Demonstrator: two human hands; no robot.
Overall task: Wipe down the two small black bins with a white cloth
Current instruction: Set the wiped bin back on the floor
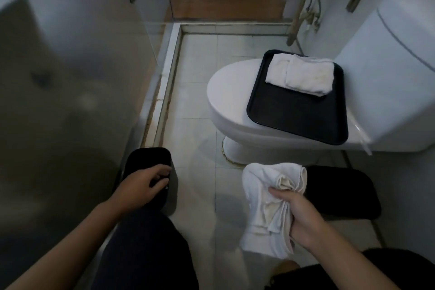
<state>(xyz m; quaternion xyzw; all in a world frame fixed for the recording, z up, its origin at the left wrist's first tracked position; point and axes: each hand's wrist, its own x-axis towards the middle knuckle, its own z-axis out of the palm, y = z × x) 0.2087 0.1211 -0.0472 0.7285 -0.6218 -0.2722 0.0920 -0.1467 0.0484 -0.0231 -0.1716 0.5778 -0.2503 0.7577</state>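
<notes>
Pale grey floor tiles (pixel 202 59) fill this cramped bathroom, with a frosted glass partition along the left and a white ceramic toilet (pixel 226 101) to the right, its closed lid carrying a flat black plastic tray (pixel 296 115) on which a folded white towel (pixel 301 75) lies. Two small black plastic bins stand on the floor well apart: the left black bin (pixel 147 160) beside the partition and the right black bin (pixel 341 190) just in front of the toilet base. The person's left hand (pixel 143 183) rests on the top of the left bin with fingers curled over its rim, seemingly gripping it, though blur hides the exact hold. The right hand (pixel 299 216) clutches a bunched white cloth (pixel 266 195), fingers wrapped firmly round its gathered middle, the loose ends hanging near the right bin without clearly touching it. The step in hand looks like steadying the left bin before wiping it. To do this well, the cloth would best be refolded into a flat pad, since a wad cleans poorly; the left hand should hold the bin still while strokes run from rim downward, turning the bin to reach every side.
</notes>
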